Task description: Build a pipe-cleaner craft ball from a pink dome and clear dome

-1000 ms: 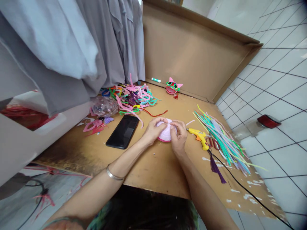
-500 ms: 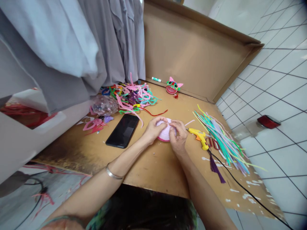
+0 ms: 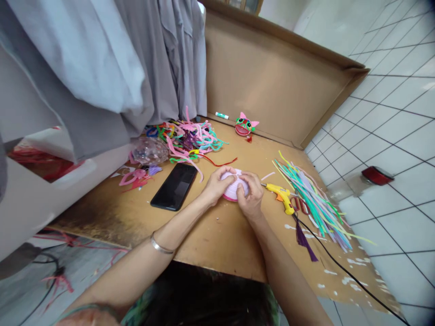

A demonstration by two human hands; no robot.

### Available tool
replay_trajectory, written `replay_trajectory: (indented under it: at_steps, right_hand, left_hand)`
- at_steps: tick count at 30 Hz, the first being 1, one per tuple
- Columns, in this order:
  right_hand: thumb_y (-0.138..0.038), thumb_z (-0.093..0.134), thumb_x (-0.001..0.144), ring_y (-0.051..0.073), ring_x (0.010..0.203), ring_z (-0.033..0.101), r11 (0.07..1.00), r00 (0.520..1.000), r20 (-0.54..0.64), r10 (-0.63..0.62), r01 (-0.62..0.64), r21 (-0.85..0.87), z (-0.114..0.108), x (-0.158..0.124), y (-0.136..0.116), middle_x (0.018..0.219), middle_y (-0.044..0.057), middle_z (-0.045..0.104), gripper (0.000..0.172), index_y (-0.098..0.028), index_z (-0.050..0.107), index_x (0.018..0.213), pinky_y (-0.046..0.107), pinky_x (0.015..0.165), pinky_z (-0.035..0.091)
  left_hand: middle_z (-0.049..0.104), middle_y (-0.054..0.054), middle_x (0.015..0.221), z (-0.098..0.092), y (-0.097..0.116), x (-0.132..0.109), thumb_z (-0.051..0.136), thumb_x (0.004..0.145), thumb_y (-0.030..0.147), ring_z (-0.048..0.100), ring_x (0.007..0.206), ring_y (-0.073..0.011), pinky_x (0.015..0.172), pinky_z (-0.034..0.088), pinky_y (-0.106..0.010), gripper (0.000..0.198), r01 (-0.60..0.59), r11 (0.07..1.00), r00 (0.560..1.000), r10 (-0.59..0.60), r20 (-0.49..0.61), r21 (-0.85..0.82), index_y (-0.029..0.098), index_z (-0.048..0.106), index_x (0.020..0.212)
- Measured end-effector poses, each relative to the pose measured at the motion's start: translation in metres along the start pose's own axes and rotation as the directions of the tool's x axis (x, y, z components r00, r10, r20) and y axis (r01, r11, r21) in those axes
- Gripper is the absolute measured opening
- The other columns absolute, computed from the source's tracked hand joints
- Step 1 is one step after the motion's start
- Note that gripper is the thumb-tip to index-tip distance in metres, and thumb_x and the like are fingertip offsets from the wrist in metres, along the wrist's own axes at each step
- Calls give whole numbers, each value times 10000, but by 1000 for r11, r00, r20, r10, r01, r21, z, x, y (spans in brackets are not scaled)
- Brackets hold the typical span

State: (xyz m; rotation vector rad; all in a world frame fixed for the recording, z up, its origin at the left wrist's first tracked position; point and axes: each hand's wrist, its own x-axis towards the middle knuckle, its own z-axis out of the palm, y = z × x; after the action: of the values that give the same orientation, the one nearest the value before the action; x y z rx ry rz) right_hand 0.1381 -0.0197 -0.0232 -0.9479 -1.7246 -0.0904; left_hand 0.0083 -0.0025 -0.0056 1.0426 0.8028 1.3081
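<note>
Between my hands, low over the table, is a pale pink dome [image 3: 232, 189] of coiled pipe cleaner with a darker pink rim. My left hand [image 3: 217, 183] wraps its left side, thumb and fingers closed on it near the top. On the other side my right hand [image 3: 250, 194] curls its fingers against the dome, thumb tip on its surface. Whether a small piece is pinched there is too small to tell. A yellow glue gun [image 3: 280, 194] lies just right of my right hand, close to a short pink pipe cleaner piece [image 3: 268, 176].
A black phone [image 3: 174, 186] lies left of my hands. Behind it is a tangled heap of colourful pipe cleaners [image 3: 193, 138]. Straight pipe cleaners [image 3: 312, 199], red-handled scissors [image 3: 301, 206] and a purple tassel [image 3: 305, 240] lie right. A finished animal face [image 3: 245, 124] stands by the cardboard wall [image 3: 272, 77].
My right hand has shifted slightly left and down against the dome, its fingers changing position. My left hand keeps its hold. The view has tilted a little.
</note>
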Motion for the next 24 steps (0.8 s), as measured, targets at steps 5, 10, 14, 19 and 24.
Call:
replay_trajectory:
  at_steps: [5,10,14,19,24]
  right_hand:
    - [-184,508,833,247,984,610,999,999,20,-39,39,14,-3,2,3,996,110,642,192,-196,611,995,448,868,517]
    - [-176,509,838,230,963,616,998,999,40,-16,13,65,-5,4,8,991,102,648,177,-196,617,977,425,856,516]
    - [-183,510,842,225,969,615,995,999,51,3,-8,99,-6,6,9,988,92,642,174,-202,622,974,410,858,510]
    - [-180,513,843,223,972,615,991,999,51,3,-9,135,-6,7,9,988,88,640,171,-204,629,967,401,856,507]
    - [-173,511,842,223,990,619,995,999,45,-10,6,101,-5,6,7,1025,92,642,173,-211,630,962,412,860,516]
  left_hand:
    - [599,18,744,-2,0,2,667,631,298,510,685,-111,640,387,-215,212,-22,999,1000,23,21,-23,166,591,778]
    - [633,-17,787,-5,4,5,658,669,393,547,753,-139,695,414,-235,261,15,999,999,-14,37,-40,154,636,773]
    - [618,-1,768,-7,5,5,680,641,360,531,729,-131,672,402,-229,249,10,1000,1000,-10,17,-17,164,623,782]
    - [544,35,715,-9,3,6,663,641,313,480,661,-100,615,362,-206,223,-6,1000,999,7,-50,7,175,568,788]
    - [527,39,698,-12,1,8,659,636,339,460,619,-85,571,335,-200,243,13,997,999,-10,-36,70,165,544,759]
